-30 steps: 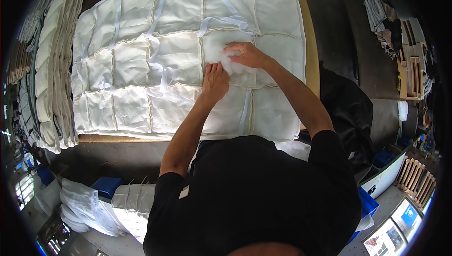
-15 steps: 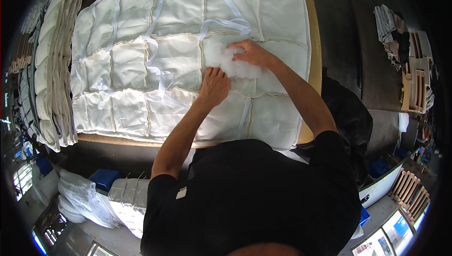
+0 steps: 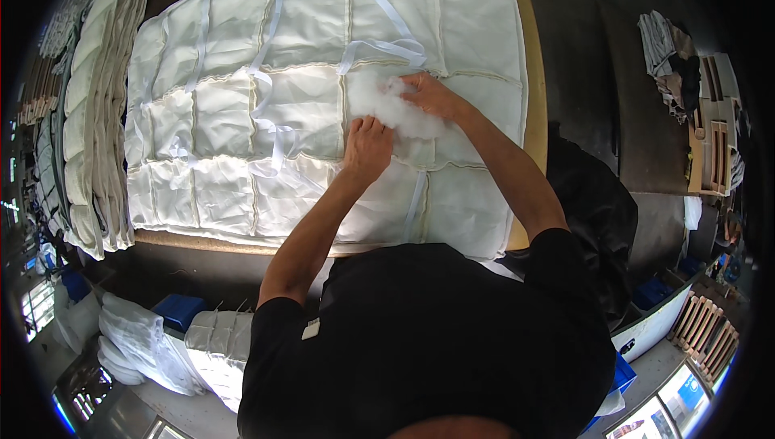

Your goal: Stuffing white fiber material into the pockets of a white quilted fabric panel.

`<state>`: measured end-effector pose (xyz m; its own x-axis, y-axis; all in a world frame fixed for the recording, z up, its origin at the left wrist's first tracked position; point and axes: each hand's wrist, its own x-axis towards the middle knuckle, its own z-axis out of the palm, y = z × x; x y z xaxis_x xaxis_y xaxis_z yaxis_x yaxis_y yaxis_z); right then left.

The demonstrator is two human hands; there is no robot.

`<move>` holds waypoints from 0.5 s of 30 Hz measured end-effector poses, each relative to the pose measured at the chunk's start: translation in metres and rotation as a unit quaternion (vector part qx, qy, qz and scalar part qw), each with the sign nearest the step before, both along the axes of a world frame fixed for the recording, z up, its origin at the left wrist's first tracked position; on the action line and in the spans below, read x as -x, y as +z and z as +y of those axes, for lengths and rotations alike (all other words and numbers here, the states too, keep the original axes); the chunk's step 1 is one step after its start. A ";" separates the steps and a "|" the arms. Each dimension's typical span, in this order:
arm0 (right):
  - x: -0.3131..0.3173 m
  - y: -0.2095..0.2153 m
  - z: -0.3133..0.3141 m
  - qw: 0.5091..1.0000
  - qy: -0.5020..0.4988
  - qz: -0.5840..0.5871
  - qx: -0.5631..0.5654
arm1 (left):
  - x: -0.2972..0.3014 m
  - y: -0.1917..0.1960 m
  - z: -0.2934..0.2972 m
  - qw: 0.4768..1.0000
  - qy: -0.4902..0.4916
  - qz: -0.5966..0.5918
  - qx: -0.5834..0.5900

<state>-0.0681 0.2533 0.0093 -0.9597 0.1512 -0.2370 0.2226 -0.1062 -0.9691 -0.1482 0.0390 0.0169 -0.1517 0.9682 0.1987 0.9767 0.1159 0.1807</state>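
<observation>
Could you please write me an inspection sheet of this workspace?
Surface: tan board, showing along the right and lower edges of the cover.
Job's things: white quilted cover, spread out, with loose white ribbons; fluffy white filling at one panel, whether from an opening cannot be told.
Clutter: black fabric right of the board; layered cream padded pieces at left.
Hands: left hand, fingers curled beside the filling; right hand, fingertips at the filling, grip unclear.
Cables: nothing seen.
Surroundings: blue bin lower left; slatted wooden pieces lower right.
</observation>
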 end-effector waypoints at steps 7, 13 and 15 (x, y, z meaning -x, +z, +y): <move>0.006 0.000 0.003 0.999 -0.019 -0.041 0.025 | 0.002 -0.006 0.000 0.999 0.048 0.001 -0.006; 0.009 0.004 -0.005 0.999 -0.032 -0.034 0.025 | 0.000 -0.002 0.012 0.975 0.103 -0.164 0.110; 0.008 0.011 -0.008 0.995 -0.010 -0.032 -0.098 | 0.000 0.012 0.007 0.976 0.079 -0.153 0.132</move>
<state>-0.0758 0.2449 0.0207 -0.9401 0.2188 -0.2615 0.2840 0.0779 -0.9557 -0.1481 0.0461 0.0292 -0.3159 0.9396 -0.1315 0.8484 0.3418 0.4042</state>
